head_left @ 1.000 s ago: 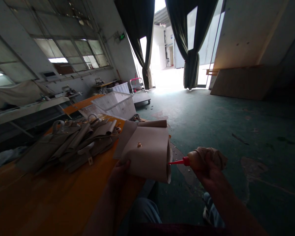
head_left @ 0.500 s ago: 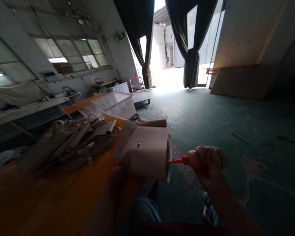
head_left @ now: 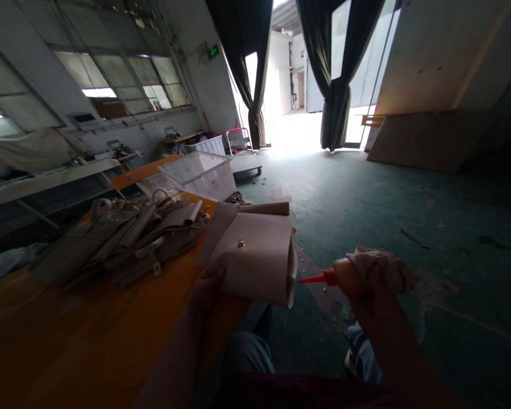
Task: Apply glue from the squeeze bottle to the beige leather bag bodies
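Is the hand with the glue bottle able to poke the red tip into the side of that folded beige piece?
Probably yes. The right hand holds the glue bottle with its red tip aimed at the open side of the folded beige piece, just apart from it. Nothing lies between, and the left hand grips the far corner.

both arms are bare, with no sleeves, and the left hand [head_left: 206, 287] and right hand [head_left: 377, 284] wear no gloves. the legs are in light blue jeans [head_left: 247, 363]. a dark red top [head_left: 289, 395] shows at the bottom edge.
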The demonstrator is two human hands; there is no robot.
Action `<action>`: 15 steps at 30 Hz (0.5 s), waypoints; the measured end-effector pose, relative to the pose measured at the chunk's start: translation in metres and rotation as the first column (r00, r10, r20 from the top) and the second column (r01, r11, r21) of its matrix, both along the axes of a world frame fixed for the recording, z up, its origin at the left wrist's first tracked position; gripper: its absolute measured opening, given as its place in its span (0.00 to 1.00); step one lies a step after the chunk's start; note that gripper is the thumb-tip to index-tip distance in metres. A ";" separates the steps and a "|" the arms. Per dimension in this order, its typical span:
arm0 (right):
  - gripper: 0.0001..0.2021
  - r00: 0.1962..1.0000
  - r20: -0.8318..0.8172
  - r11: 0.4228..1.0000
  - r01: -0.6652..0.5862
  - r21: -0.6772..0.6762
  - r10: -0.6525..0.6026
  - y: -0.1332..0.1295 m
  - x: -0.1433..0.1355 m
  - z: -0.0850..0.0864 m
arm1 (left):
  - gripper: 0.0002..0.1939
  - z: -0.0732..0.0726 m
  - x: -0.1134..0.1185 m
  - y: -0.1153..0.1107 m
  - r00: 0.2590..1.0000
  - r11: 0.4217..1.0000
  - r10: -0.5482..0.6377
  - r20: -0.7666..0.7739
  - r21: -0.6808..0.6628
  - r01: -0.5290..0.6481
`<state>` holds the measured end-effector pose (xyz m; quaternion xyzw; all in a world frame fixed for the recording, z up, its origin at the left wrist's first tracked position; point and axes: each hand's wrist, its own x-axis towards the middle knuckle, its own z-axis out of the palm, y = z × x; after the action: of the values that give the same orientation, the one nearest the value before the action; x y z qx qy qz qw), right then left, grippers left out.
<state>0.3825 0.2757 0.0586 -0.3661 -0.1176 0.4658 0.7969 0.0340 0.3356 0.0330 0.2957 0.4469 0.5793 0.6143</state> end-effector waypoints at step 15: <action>0.35 0.998 0.039 0.996 -0.057 0.072 0.055 -0.011 -0.008 0.002 | 0.30 -0.010 -0.009 0.004 0.999 0.999 0.033 -0.001 -0.023 -0.033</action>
<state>0.3750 0.2646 0.0609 -0.3420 -0.1594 0.4766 0.7940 0.0250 0.3399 0.0228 0.2812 0.4584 0.5840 0.6081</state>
